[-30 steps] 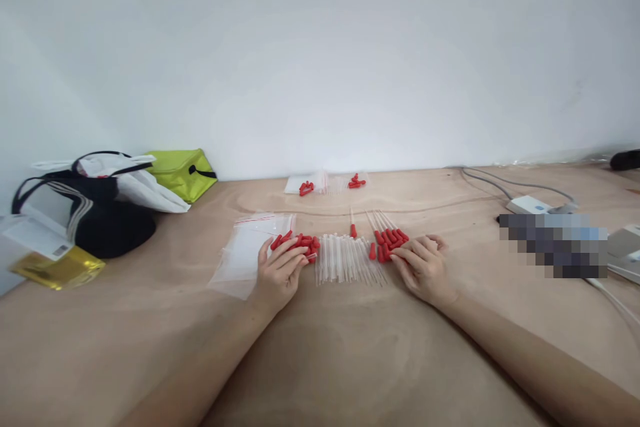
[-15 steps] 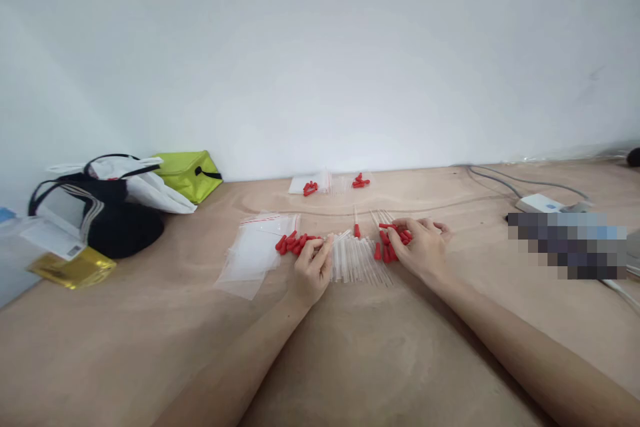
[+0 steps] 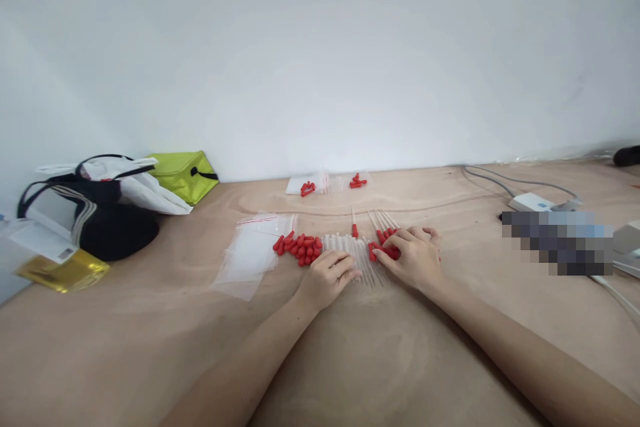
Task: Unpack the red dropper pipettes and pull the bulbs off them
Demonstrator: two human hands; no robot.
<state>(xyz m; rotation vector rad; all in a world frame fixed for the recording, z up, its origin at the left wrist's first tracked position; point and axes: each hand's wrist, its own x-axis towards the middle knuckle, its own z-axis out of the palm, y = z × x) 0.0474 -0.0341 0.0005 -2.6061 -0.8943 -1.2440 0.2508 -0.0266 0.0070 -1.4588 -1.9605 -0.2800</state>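
A row of thin clear tubes (image 3: 353,248) lies mid-table between two heaps of small red caps. My left hand (image 3: 327,278) rests at the near end of the tubes, its fingers curled together over them; what they pinch is hidden. The left heap of red caps (image 3: 299,246) lies just beyond and left of it, untouched. My right hand (image 3: 414,257) covers the right heap of red caps (image 3: 384,238), fingers bent down onto the caps. One tube with a red cap fitted (image 3: 353,227) lies just behind the row.
A stack of clear zip bags (image 3: 250,250) lies left of the caps. Two filled bags (image 3: 327,183) sit by the wall. Black, white and green bags (image 3: 110,200) stand at the far left. Cables and a white box (image 3: 533,201) lie at the right.
My left hand slid right from the left red heap onto the near end of the tubes. My right hand stayed on the right heap, shifting slightly.
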